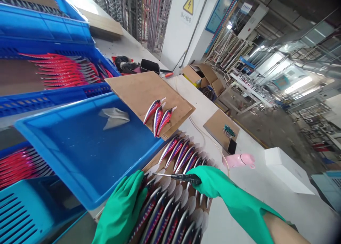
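Observation:
My right hand [206, 181], in a green rubber glove, is closed around the black handle of a tool with a thin metal shaft [166, 174]. Its tip reaches left to the clear lip of a fishing lure [152, 170] at the row's left end. My left hand [124, 201], also gloved in green, grips that lure, its body mostly hidden by the fingers. Striped red, purple and silver lures [162, 213] lie side by side in a near row. A second row of lures [183, 157] lies just beyond, clear lips facing right.
Left stands a blue tray [87, 197] with a crumpled white cloth [114, 117]. Three lures [159, 117] lie on a stack of brown boards [144, 85]. Blue crates [45, 103] hold red lures. On the white table [229, 212] are a pink bottle [239, 160] and white box [287, 171].

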Tool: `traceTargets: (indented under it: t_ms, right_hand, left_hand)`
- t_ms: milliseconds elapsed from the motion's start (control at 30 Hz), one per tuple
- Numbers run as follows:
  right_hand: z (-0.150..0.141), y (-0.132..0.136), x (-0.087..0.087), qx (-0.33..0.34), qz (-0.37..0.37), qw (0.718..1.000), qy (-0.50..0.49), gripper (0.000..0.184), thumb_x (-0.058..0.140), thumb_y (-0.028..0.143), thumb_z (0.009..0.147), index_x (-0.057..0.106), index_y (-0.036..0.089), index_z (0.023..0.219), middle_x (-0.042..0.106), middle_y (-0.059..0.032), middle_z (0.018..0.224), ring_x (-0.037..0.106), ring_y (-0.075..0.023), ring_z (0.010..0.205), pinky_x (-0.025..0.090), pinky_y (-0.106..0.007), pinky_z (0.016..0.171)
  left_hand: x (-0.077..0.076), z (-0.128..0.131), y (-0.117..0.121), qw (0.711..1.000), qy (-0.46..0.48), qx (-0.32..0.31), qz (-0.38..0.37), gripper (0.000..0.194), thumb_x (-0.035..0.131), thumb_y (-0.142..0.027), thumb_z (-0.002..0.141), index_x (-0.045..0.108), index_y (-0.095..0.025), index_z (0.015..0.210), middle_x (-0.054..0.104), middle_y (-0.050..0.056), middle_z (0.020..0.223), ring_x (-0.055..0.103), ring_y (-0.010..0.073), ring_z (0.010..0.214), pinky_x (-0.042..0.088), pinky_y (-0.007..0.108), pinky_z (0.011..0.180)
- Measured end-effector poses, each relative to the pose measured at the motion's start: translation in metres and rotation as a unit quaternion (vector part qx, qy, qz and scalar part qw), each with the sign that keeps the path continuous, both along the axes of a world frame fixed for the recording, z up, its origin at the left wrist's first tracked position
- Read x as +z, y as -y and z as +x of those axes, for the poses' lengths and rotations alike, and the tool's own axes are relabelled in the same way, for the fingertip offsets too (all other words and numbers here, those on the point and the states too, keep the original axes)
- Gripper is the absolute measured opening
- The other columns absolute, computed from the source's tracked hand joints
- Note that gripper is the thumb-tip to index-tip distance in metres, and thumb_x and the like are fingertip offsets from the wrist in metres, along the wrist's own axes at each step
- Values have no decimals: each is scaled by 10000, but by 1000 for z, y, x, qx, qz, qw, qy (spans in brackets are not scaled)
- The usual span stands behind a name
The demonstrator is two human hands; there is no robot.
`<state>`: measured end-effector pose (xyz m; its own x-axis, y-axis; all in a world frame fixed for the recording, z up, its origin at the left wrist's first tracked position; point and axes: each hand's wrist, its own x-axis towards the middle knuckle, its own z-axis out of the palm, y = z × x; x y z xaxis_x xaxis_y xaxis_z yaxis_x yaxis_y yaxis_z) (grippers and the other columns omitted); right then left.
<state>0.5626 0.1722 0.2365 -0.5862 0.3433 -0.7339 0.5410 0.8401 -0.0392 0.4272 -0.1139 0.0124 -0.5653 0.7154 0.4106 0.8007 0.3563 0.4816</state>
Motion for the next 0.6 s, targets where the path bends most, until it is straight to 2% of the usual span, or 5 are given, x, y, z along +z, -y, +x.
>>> traceTargets:
  t_ms: [133,267,433,500,600]
  right_hand:
    - [9,-3,12,-15,-3,1000,22,295,713,133,908,848,300,1112,875,-16,1124,739,-223,907,359,-290,670]
    - [21,-5,23,-29,-8,999,40,245,697,91,893,821,285,978,822,18,941,640,-172,758,346,-294,657]
    - [33,-7,28,-49,-9,997,52,304,709,69,842,833,297,998,783,40,879,583,-152,719,339,-294,654]
    - [36,-8,29,-51,-14,997,59,329,720,79,833,853,302,1034,802,38,924,585,-151,737,344,-292,657]
    - [41,-9,29,-52,-15,997,58,376,717,97,855,875,321,1113,813,32,980,565,-149,758,350,-289,669]
  left_hand:
    - [-6,3,0,1000,14,6,0,486,547,-462,1169,594,-245,1601,805,190,1487,810,397,1334,721,608,1102]
    - [-8,3,0,1000,-4,-2,0,468,545,-433,1174,601,-207,1580,807,209,1473,826,392,1294,729,602,1073]
    - [1,1,-1,1000,-22,1,3,479,515,-432,1183,617,-169,1569,814,218,1455,831,394,1266,707,586,1077]
    - [7,4,0,999,-35,-6,-10,540,544,-489,1166,612,-155,1587,791,236,1494,807,422,1309,674,605,1110]
    - [15,14,3,996,-67,-33,-42,737,634,-623,1098,566,-158,1667,678,278,1650,721,495,1445,606,650,1165]
